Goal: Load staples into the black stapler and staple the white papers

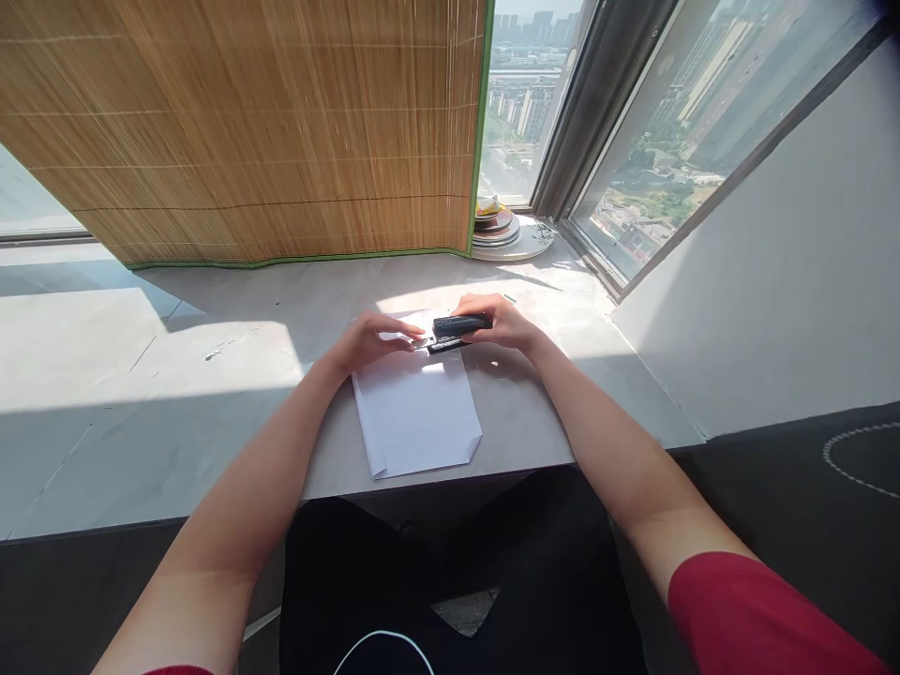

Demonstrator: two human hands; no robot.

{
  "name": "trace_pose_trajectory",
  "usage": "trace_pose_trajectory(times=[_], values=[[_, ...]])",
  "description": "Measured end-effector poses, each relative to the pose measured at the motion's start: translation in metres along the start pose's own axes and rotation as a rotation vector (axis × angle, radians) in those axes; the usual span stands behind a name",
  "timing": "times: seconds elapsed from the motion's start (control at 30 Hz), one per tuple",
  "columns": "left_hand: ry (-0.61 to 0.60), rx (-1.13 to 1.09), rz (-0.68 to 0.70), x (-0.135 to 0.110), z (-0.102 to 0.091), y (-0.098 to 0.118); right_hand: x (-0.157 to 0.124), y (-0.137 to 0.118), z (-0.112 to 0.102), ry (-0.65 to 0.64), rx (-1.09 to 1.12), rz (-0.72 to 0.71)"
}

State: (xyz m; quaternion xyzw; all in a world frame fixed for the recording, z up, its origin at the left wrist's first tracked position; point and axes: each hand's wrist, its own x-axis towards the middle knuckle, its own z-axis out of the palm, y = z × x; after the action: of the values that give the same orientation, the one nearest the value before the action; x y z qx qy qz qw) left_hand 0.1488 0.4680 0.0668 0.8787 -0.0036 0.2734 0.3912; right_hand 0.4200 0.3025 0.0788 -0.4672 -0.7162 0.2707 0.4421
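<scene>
A black stapler (460, 325) is gripped in my right hand (498, 319), its front end pointing left and its upper and lower arms apart. My left hand (376, 339) meets it from the left, thumb and fingers closed around a small silvery piece (424, 343) at the stapler's front. Whether that piece is part of the stapler or loose, I cannot tell. Beneath both hands lies a white sheet of paper (422, 417), with its near corners folded or curled. Its far edge is partly covered by my hands and the stapler.
The pale sill surface (232, 450) carries strips of sunlight and shadow. A bamboo blind (281, 131) with green edging hangs behind. Stacked plates (510, 236) stand in the corner by the windows. A white wall (766, 272) borders the right side. My legs are below the front edge.
</scene>
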Motion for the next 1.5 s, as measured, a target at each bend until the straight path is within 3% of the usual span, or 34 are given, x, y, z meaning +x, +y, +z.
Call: trace_pose_trajectory(times=[0.1,0.2,0.33,0.47,0.63,0.77,0.87,1.07,1.17,1.3,1.43,1.5], values=[[0.059,0.059,-0.022,0.003,0.007,0.006,0.005,-0.007,0.015,-0.053,-0.040,-0.091],[0.045,0.113,-0.032,0.006,0.009,0.006,0.009,-0.013,0.031,-0.044,-0.062,-0.116],[0.093,0.128,-0.045,0.004,-0.007,-0.004,0.012,-0.018,0.039,0.038,-0.047,-0.086],[0.291,0.036,-0.135,-0.005,-0.032,-0.021,0.015,-0.028,0.051,0.081,-0.051,-0.036],[0.657,-0.006,-0.258,-0.010,-0.045,-0.039,0.022,-0.037,0.093,0.010,-0.098,-0.036],[0.685,0.029,-0.301,-0.010,-0.045,-0.040,0.018,-0.037,0.114,0.020,-0.142,0.026],[0.664,0.051,-0.323,-0.010,-0.045,-0.038,-0.003,-0.036,0.102,0.079,-0.166,0.058],[0.643,0.039,-0.316,-0.008,-0.044,-0.038,-0.085,-0.033,0.030,0.189,-0.281,0.181],[0.625,0.034,-0.313,-0.007,-0.044,-0.040,-0.116,-0.030,0.007,0.265,-0.300,0.246],[0.595,0.053,-0.317,-0.007,-0.044,-0.043,-0.126,-0.029,0.000,0.301,-0.283,0.270],[0.609,0.024,-0.337,-0.008,-0.045,-0.038,-0.122,-0.031,-0.011,0.189,-0.184,0.280],[0.620,0.012,-0.344,-0.008,-0.045,-0.035,-0.116,-0.027,-0.021,0.267,-0.160,0.287]])
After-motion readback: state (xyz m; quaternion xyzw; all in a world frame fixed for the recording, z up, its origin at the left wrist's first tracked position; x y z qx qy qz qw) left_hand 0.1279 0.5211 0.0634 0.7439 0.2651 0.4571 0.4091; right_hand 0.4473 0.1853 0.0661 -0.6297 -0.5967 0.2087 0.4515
